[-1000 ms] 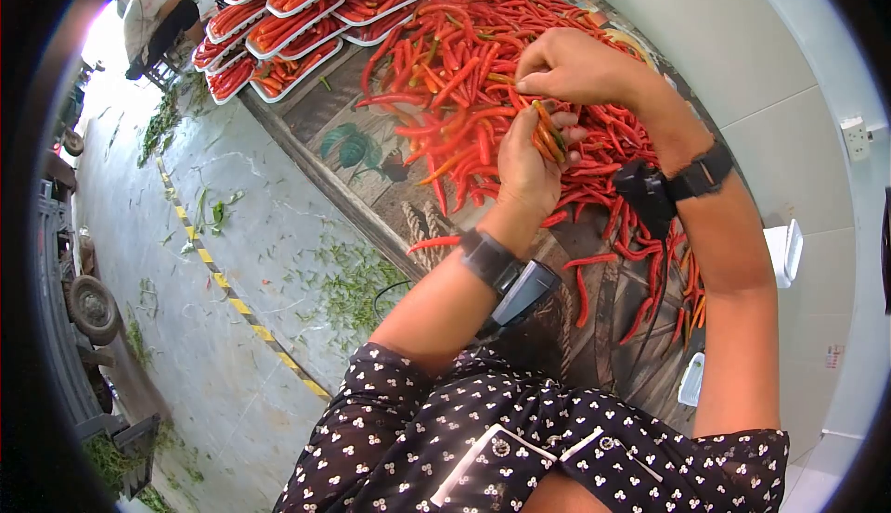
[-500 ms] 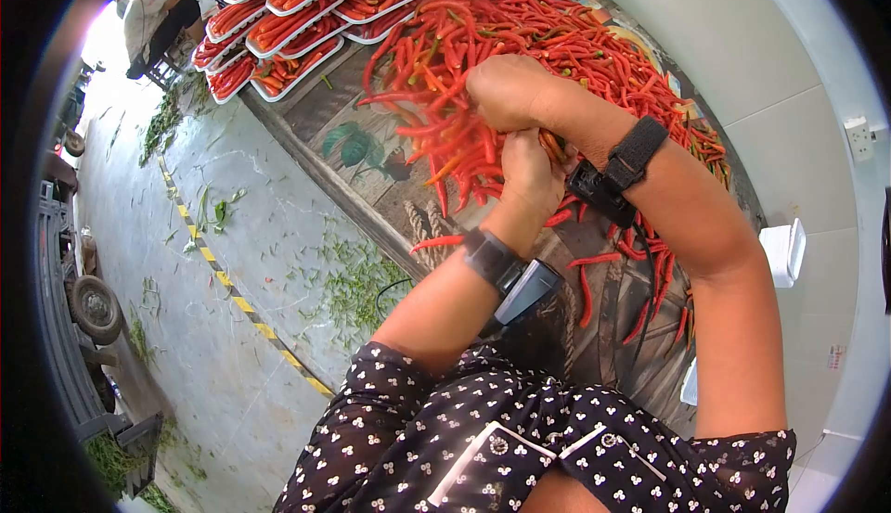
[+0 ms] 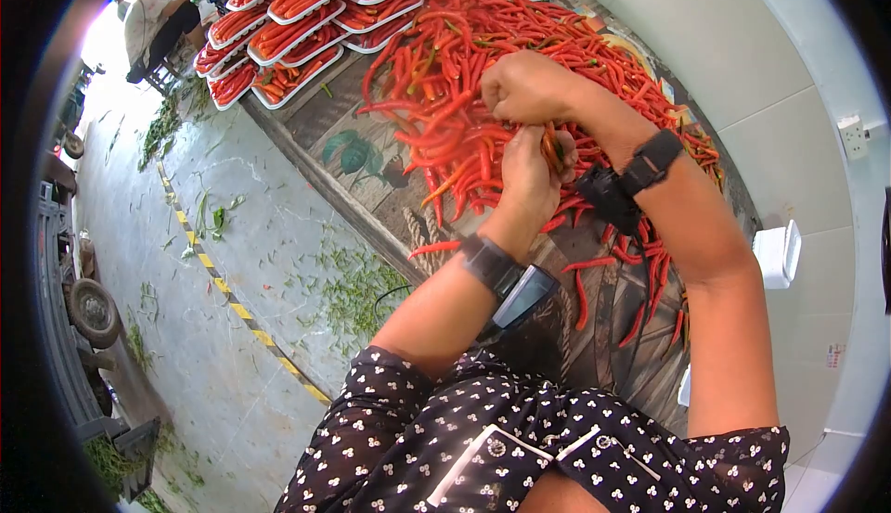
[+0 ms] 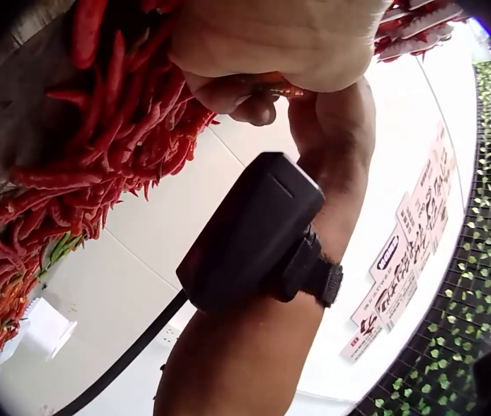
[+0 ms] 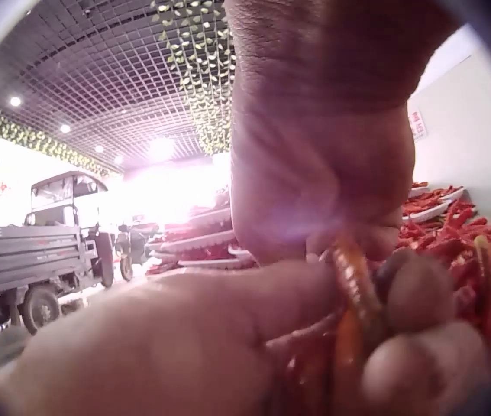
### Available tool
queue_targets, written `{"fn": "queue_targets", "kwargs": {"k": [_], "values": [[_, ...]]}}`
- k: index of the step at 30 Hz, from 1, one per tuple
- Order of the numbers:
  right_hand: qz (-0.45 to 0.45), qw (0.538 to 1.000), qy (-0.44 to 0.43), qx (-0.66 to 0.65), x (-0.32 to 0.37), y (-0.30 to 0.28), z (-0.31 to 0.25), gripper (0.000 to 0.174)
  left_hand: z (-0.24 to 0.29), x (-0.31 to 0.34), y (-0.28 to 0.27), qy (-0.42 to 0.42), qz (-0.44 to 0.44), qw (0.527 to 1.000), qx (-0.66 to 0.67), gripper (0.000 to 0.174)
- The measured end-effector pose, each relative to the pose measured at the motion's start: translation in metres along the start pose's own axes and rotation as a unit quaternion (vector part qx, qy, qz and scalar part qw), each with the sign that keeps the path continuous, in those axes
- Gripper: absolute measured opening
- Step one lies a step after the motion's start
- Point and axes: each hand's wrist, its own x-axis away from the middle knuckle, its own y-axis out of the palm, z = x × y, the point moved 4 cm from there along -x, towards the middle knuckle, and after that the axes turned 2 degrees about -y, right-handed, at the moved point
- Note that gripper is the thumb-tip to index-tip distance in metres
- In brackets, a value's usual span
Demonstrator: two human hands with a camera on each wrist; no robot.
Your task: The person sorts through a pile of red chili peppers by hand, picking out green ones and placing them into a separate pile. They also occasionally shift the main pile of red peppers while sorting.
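Table (image 3: 357,193), bare along its left edge beside the chilli pile (image 3: 445,58); stacked trays (image 3: 297,44) beyond. Over the pile, the left hand (image 3: 527,179) grips several chillies (image 3: 551,147), partly hidden; the right hand's (image 3: 527,88) grip cannot be determined.

two hands (image 3: 528,172), one heap of chillies (image 3: 520,23), two wristbands (image 3: 652,160)

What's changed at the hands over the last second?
The right hand has swung to the person's left and slightly nearer the body, now just beyond the left hand. Some chillies at the left of the pile have shifted. I can't tell whether the right hand took or released any. The left hand's grip on its chillies and the stacked trays look unchanged.
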Motion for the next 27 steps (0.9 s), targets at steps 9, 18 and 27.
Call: {"fn": "queue_targets", "kwargs": {"k": [9,18,27], "values": [[0.109,0.992,0.034,-0.054,0.022,-0.026,0.041,0.021,-0.005,-0.005,-0.005,-0.038,-0.019,0.999,-0.006,0.024],[0.085,0.988,0.020,0.130,-0.012,0.001,0.021,0.017,-0.006,-0.009,-0.005,0.021,-0.010,1.000,0.008,0.024],[0.147,0.960,0.115,-0.207,0.081,-0.015,0.029,0.018,0.001,0.003,0.004,-0.011,-0.007,1.000,-0.002,0.026]]}}
